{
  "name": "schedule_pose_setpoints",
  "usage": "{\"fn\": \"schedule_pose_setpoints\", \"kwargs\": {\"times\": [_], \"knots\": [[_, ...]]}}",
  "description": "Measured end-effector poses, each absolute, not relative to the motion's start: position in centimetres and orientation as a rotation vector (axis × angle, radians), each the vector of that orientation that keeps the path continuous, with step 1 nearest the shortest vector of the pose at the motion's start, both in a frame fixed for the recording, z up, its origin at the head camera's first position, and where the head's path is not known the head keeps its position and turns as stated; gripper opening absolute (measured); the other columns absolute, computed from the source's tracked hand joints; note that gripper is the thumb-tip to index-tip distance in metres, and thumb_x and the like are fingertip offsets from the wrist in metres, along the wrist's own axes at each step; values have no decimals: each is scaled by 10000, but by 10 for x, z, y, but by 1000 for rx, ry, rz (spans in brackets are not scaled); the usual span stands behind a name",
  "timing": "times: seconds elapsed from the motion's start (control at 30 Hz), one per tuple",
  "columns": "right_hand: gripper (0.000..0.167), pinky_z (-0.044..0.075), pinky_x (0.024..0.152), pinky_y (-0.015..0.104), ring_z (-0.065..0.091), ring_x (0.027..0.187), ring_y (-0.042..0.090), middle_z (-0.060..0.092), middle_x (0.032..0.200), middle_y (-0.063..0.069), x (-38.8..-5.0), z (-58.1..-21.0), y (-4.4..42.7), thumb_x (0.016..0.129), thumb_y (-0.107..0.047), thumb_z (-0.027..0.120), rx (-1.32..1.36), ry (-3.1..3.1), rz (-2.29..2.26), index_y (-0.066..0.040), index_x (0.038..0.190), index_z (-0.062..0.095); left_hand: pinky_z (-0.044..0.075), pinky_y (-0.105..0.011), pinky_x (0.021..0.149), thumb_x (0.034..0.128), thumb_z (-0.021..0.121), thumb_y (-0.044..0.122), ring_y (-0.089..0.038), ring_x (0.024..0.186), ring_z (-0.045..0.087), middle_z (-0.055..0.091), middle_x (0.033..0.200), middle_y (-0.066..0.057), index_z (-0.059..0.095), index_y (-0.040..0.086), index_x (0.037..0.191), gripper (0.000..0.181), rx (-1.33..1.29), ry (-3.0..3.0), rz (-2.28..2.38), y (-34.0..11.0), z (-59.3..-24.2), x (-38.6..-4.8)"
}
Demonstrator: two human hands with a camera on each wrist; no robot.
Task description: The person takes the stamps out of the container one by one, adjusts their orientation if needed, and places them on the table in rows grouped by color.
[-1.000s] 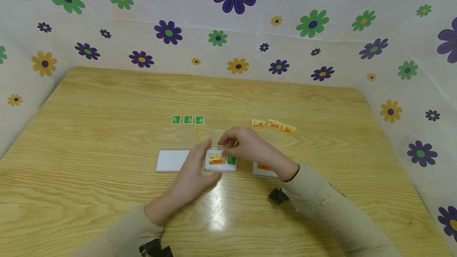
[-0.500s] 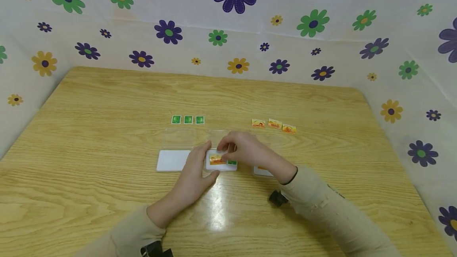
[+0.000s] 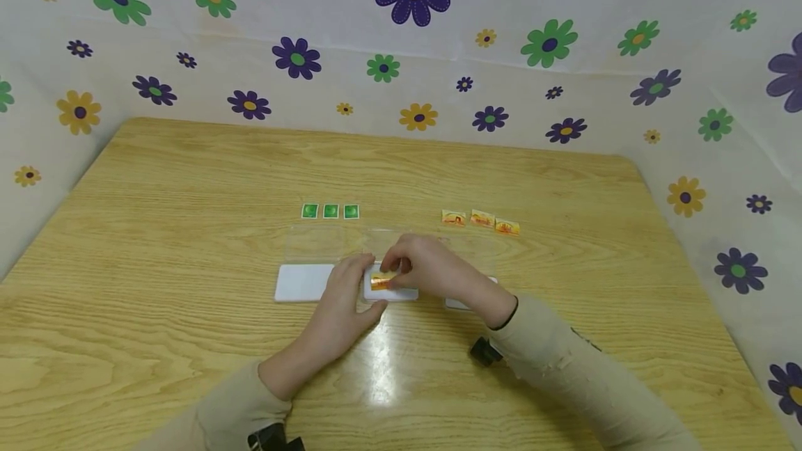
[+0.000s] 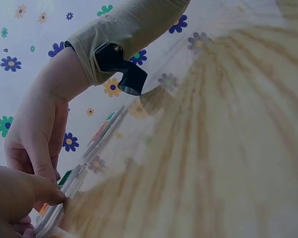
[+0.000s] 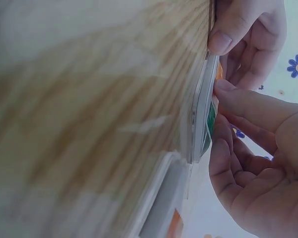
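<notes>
A small white case [image 3: 401, 295] with an open clear lid lies in the middle of the table. My left hand [image 3: 341, 305] holds it by its near and far edges, thumb in front and fingers behind. On its white face is an orange rectangular sticker [image 3: 379, 281]. My right hand [image 3: 432, 268] reaches over from the right, its thumb and curled fingertips pinching at the sticker's right end. A green square sticker [image 5: 211, 119] shows on the same case in the right wrist view, beside the fingertips; the right hand covers it in the head view.
Another white case [image 3: 303, 282] lies to the left, and a third white case [image 3: 460, 303] lies partly under the right forearm. Behind them are several green square stickers [image 3: 331, 211] and orange stickers [image 3: 482, 218] in rows. A flowered cloth [image 3: 250, 75] hangs behind the wooden table [image 3: 188, 179].
My right hand has come slightly lower and nearer over the middle case, so the green sticker on it is now covered. The case and left hand have shifted very slightly right.
</notes>
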State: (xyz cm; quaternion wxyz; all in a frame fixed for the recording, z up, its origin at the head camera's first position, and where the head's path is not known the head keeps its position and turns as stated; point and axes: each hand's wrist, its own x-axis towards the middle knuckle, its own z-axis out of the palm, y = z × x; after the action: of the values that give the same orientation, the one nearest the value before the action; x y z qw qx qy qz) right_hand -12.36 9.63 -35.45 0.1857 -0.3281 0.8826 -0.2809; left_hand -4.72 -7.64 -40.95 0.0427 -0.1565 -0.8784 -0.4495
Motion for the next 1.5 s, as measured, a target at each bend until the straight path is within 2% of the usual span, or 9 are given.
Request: {"fn": "schedule_pose_setpoints", "kwargs": {"times": [0.43, 0.63, 0.8, 1.07, 1.3, 1.5], "knots": [[140, 488, 640, 204, 565, 756, 102, 611, 858, -13, -120, -346, 100, 795, -94, 776, -971, 2528, -786, -81, 925, 724, 352, -467, 1050, 788, 768, 76, -328, 1274, 382, 447, 1348, -198, 437, -67, 1323, 645, -448, -2698, -1352, -78, -411, -46], [151, 493, 654, 232, 561, 761, 105, 610, 866, -21, -121, -342, 113, 805, -131, 772, -880, 2518, -814, -91, 943, 725, 346, -453, 1055, 792, 764, 77, -315, 1280, 374, 443, 1352, -188, 433, -62, 1326, 643, -425, -2715, -1378, -78, -409, -46], [162, 490, 648, 269, 551, 755, 120, 621, 872, -31, -125, -337, 132, 819, -161, 763, -778, 2547, -839, -105, 967, 728, 360, -444, 1041, 792, 761, 60, -311, 1266, 382, 447, 1340, -186, 430, -59, 1323, 637, -423, -2711, -1388, -77, -408, -46], [160, 467, 647, 309, 534, 760, 163, 631, 875, 1, -138, -337, 176, 832, -92, 735, -700, 2673, -815, -73, 990, 723, 365, -443, 1034, 787, 762, 47, -321, 1251, 390, 460, 1312, -192, 429, -64, 1319, 637, -442, -2696, -1374, -75, -408, -47], [158, 460, 616, 319, 553, 762, 219, 650, 905, 103, -147, -334, 216, 819, -34, 728, -632, 2815, -751, -3, 974, 720, 354, -442, 1045, 786, 762, 51, -326, 1254, 389, 458, 1310, -198, 427, -71, 1316, 638, -447, -2702, -1376, -74, -408, -47], [156, 463, 622, 342, 567, 787, 253, 654, 939, 154, -154, -330, 244, 842, -46, 709, -543, 2902, -669, 13, 986, 714, 354, -454, 1041, 786, 762, 56, -337, 1249, 392, 463, 1304, -203, 429, -74, 1311, 635, -455, -2694, -1360, -75, -408, -47]]}}
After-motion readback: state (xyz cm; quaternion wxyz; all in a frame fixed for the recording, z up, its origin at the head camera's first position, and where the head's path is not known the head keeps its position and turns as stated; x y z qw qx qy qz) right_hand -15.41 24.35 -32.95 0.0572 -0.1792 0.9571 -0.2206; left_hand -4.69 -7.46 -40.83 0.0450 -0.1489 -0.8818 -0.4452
